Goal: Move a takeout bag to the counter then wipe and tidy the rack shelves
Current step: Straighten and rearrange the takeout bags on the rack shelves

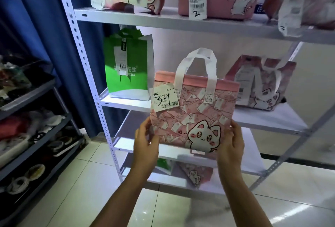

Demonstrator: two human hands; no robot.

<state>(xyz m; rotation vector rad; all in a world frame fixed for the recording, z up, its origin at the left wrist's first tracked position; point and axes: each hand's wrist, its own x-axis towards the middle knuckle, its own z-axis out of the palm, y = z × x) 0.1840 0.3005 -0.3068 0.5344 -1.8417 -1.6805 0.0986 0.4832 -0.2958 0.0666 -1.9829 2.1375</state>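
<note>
Both hands, left hand (pixel 145 140) and right hand (pixel 231 142), are gripping the pink takeout bag (pixel 194 112) by its lower sides, fingers curled round its edges, keeping it upright and clear of the rack (pixel 126 103), probably for carrying.

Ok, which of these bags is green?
The paper bag tagged 14, at the left end of the middle shelf. All the others are pink.

Left hand (pixel 145 143) and right hand (pixel 231 142) hold pink cat bag (pixel 192 118) before white rack (pixel 181 22).

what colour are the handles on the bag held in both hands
White, on the pink cat-print bag; handles show best in the head view.
</note>
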